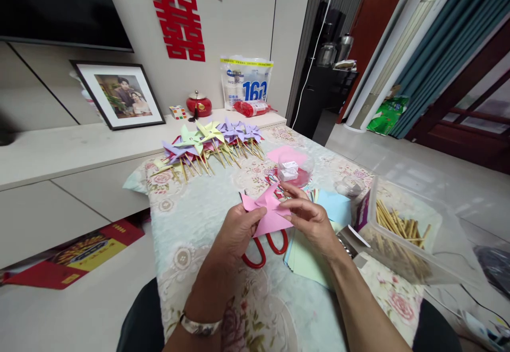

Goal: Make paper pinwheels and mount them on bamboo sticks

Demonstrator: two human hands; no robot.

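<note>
A pink paper pinwheel [268, 215], cut and partly folded, is held up above the table between both hands. My left hand [239, 229] pinches its left side, the thumb lying near the centre. At the right edge, the fingers of my right hand [308, 215] are bent round a paper flap. Below the paper, the red handles of scissors [258, 256] show; their blades are mostly hidden. Stacked coloured paper sheets [308, 259] lie under and beside my right hand. Just beyond the hands stands a clear round container [295, 167] with small white pieces inside.
Finished pinwheels on sticks [207, 142] lie in a pile at the table's far left. A clear plastic bin [446, 256] of wooden sticks [400, 224] stands at the right. Behind the floral tablecloth [187, 219] runs a white cabinet [48, 153] with a framed photo [121, 97].
</note>
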